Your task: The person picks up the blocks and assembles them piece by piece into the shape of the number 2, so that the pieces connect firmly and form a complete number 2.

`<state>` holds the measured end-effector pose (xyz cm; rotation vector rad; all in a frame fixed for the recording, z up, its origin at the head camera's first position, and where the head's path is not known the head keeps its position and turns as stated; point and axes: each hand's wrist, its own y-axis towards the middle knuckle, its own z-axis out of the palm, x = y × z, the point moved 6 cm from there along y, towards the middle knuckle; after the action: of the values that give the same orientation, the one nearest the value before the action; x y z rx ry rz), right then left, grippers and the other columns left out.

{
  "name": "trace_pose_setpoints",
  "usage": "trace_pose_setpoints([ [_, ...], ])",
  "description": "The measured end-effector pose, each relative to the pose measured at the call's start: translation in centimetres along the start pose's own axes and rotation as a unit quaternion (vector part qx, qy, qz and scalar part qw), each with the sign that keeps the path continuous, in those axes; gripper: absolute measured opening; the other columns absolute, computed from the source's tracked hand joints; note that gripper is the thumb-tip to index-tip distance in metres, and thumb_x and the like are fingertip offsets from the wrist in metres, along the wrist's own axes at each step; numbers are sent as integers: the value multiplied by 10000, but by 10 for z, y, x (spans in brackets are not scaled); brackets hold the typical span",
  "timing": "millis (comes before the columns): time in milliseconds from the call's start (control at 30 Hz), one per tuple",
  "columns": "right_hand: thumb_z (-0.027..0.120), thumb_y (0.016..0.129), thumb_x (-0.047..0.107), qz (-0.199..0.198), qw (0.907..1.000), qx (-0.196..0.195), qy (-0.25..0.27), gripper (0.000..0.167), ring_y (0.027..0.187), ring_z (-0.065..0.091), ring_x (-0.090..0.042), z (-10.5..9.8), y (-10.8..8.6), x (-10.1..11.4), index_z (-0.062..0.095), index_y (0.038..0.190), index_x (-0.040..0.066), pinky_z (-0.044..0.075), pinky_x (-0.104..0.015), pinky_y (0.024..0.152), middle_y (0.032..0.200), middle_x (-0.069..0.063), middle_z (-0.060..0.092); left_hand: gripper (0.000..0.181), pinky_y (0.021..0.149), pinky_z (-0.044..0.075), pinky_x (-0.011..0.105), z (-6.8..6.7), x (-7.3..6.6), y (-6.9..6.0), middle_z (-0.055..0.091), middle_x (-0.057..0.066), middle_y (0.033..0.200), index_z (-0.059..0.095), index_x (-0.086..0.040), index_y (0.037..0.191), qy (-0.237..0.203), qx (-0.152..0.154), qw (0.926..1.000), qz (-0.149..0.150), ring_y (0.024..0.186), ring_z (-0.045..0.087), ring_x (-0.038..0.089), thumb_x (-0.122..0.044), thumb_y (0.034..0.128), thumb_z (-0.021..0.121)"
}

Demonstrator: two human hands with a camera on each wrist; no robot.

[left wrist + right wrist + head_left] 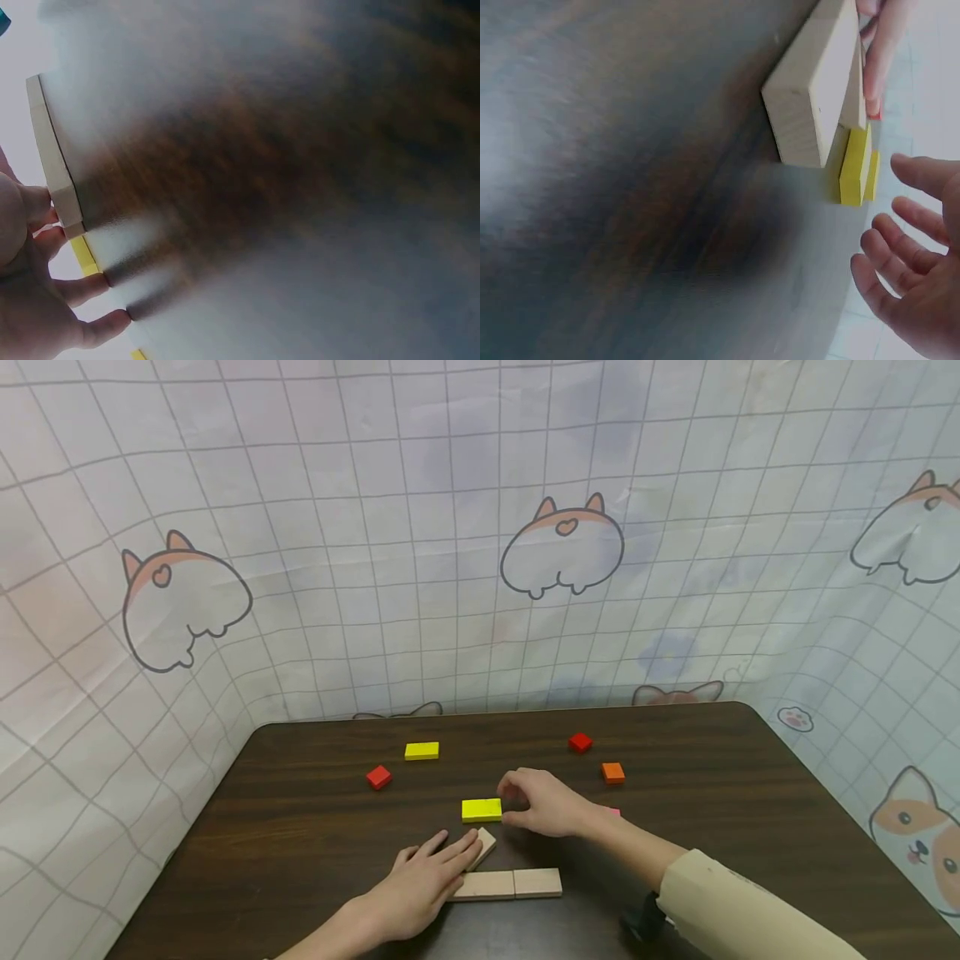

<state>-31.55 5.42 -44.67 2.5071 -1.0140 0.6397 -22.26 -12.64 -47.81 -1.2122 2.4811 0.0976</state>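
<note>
Two plain wooden blocks [537,882] lie end to end in a row near the front of the table. My left hand [417,887] rests with spread fingers at the row's left end, its fingertips on a third, slanted wooden block [486,843]. Just beyond lies a yellow block [482,811]. At its right end hovers my right hand [551,803], thumb and fingers bent apart with nothing between them. In the right wrist view, that hand [915,262] is empty beside the yellow block [853,169]. The left wrist view shows the left fingers [91,289] near the wooden row [54,154].
Farther back lie another yellow block [422,751], a red block [378,777] on the left, a second red block [581,742] and an orange block [612,772] on the right. A pink piece [615,812] peeks out behind the right wrist. A patterned cloth hangs behind the table.
</note>
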Motion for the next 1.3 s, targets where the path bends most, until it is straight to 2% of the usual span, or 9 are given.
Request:
trace_pose_setpoints([
  [533,795,920,178,66,9994,327,52,338,958,613,-241,10,24,-15,668,1191,21,515,-401,874,1123,-84,672,529,1026,311,723,-1,0,2,270,-60,1675,365,-221,1619,26,40,10000,-29,1476,303,435,-303,1108,477],
  [1000,809,906,166,179,9991,384,-4,331,943,598,-211,21,27,-16,680,1179,32,508,-397,871,1078,-45,658,526,1028,311,725,-1,-1,1,270,-59,1675,367,-222,1618,6,93,9999,-71,1478,301,431,-300,1109,475],
  [1300,821,893,145,83,9992,383,-125,313,921,592,-200,24,28,-15,692,1157,37,510,-380,857,1036,-33,643,525,1025,315,723,0,0,0,273,-51,1674,366,-222,1618,14,74,9999,-81,1476,305,432,-298,1110,473],
])
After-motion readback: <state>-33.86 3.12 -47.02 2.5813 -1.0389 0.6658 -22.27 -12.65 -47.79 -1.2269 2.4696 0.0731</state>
